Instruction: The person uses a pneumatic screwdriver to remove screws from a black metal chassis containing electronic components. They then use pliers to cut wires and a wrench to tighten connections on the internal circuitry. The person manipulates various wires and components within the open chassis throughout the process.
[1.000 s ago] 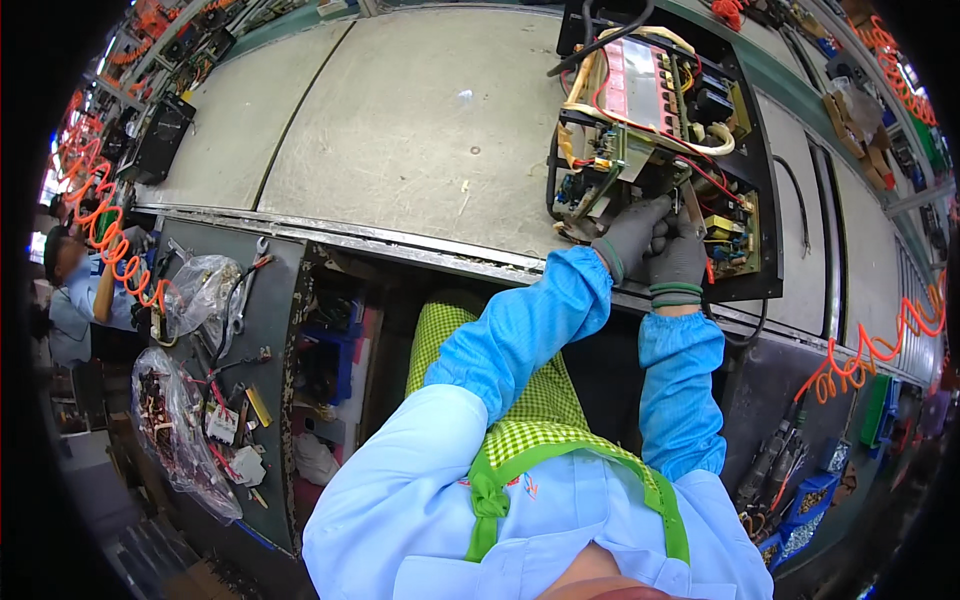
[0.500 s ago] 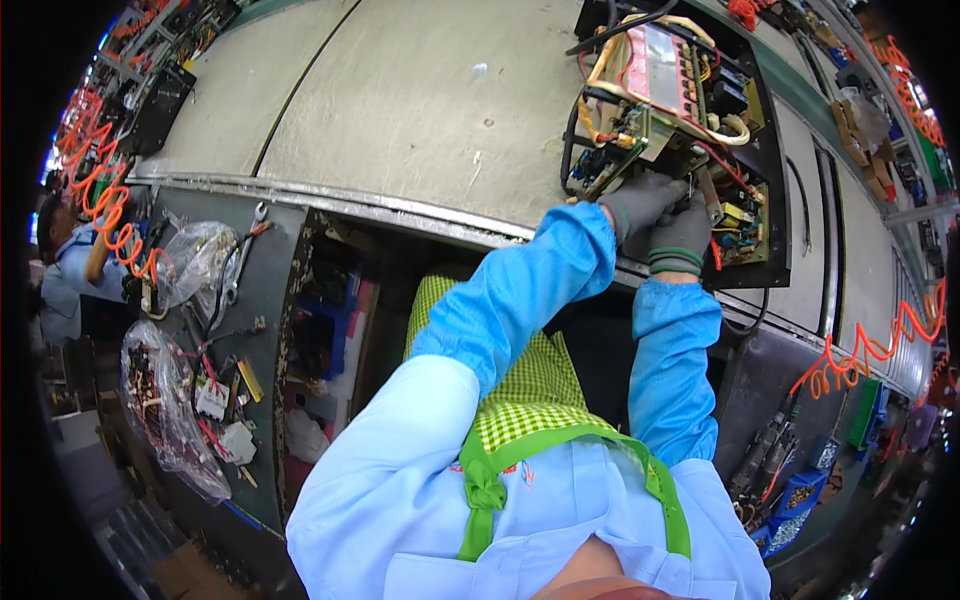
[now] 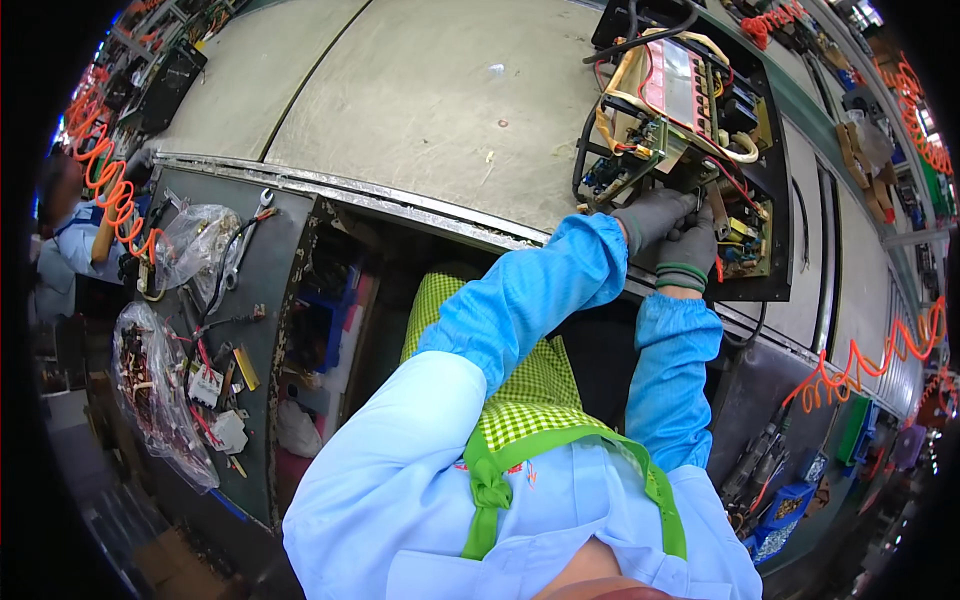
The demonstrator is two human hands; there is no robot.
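Observation:
An opened electrical unit [image 3: 682, 75] in a black metal housing lies at the right of the bench, its circuit boards, pink-topped block and wires exposed. Both hands wear grey gloves and meet at the unit's near side. My left hand [image 3: 652, 218] is closed, its fingertips pinched among the parts beside an upright metal plate. Close against it, my right hand [image 3: 688, 246] has its fingers bent together at the same spot. Whatever sits between the fingertips is too small and hidden to name. A yellow component [image 3: 742, 228] and red wires lie just right of the right hand.
The metal bench top [image 3: 420, 110] stretches to the left. A dark side table [image 3: 250, 330] carries bagged parts [image 3: 150, 390], a wrench [image 3: 265, 200] and cables. Orange coiled hoses [image 3: 870, 355] hang at both sides. Power drivers [image 3: 755, 460] and blue bins [image 3: 785, 510] stand lower right. Another person works far left.
The whole view has shifted slightly, so the unit and bench appear a little lower and farther right. My hands stay together at the same place on the unit.

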